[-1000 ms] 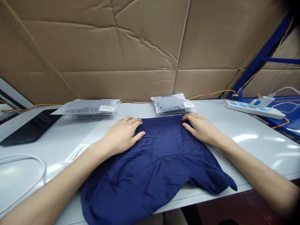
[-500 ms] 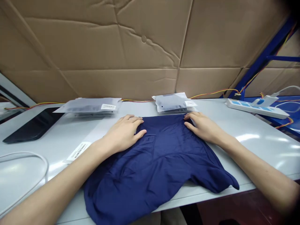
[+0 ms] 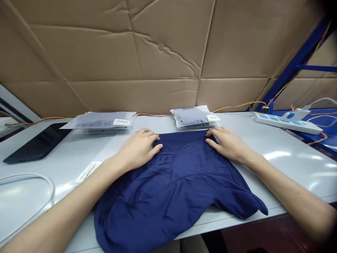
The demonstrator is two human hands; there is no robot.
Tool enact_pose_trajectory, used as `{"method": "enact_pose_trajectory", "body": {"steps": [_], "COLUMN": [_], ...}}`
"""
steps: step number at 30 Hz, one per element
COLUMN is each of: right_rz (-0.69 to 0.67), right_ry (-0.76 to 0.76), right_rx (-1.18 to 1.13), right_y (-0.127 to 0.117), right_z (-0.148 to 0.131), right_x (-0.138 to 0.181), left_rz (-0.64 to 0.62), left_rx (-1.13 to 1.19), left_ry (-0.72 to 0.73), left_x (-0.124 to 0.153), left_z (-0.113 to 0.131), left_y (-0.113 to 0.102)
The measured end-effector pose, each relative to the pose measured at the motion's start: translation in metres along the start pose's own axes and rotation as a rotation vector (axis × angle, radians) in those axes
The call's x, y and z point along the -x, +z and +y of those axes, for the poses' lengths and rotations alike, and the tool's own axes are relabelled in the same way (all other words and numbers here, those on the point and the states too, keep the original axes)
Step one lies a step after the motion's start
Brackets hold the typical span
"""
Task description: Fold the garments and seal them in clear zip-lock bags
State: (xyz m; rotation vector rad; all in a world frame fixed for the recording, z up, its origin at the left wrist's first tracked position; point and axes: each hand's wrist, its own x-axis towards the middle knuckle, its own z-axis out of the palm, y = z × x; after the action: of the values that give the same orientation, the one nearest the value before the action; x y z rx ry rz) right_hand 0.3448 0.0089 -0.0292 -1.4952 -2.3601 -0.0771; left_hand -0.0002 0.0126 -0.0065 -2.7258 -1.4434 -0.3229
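Note:
A navy blue garment (image 3: 184, 182) of thin, wrinkled cloth lies across the table, its straight edge at the far side and its near part hanging over the front edge. On its far left corner rests my left hand (image 3: 140, 147), thumb apart from the fingers. My right hand (image 3: 223, 142) lies at the far right corner, also with thumb and fingers apart, fingertips on the cloth. A clear bag with a barcode label (image 3: 88, 172) is partly hidden behind my left forearm.
Stacked frosted bags (image 3: 101, 120) and a smaller stack (image 3: 195, 117) stand at the back before a cardboard wall (image 3: 168, 52). A black tablet-like object (image 3: 37, 144) and a white cable (image 3: 50, 184) are left. At right are a power strip (image 3: 286, 122) and blue frame (image 3: 289, 73).
Both hands stay at the garment's far corners, and the cloth looks nearly the same. The whole view has shifted slightly.

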Motion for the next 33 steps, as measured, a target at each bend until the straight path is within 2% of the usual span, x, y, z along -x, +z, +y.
{"method": "enact_pose_trajectory", "body": {"steps": [6,14,21,26,33], "right_rz": [0.019,0.061,0.047,0.032,0.167], "right_ry": [-0.029,-0.022,0.100,0.123,0.178], "right_rx": [-0.060,0.013,0.024,-0.072,-0.315], "right_y": [-0.006,-0.005,0.003,0.005,0.006], "right_z": [-0.004,-0.001,0.004,0.008,0.014], "right_x": [-0.003,-0.003,-0.004,-0.008,-0.011], "left_rz": [0.051,0.094,0.124,0.152,0.160], "left_rx": [-0.002,-0.011,-0.037,0.078,0.230], "left_ry": [-0.015,-0.010,-0.119,-0.109,-0.156], "left_x": [-0.010,-0.011,-0.011,-0.013,-0.011], "left_z": [-0.005,-0.006,-0.013,-0.020,-0.018], "left_y": [0.000,0.010,0.015,0.011,-0.002]}}
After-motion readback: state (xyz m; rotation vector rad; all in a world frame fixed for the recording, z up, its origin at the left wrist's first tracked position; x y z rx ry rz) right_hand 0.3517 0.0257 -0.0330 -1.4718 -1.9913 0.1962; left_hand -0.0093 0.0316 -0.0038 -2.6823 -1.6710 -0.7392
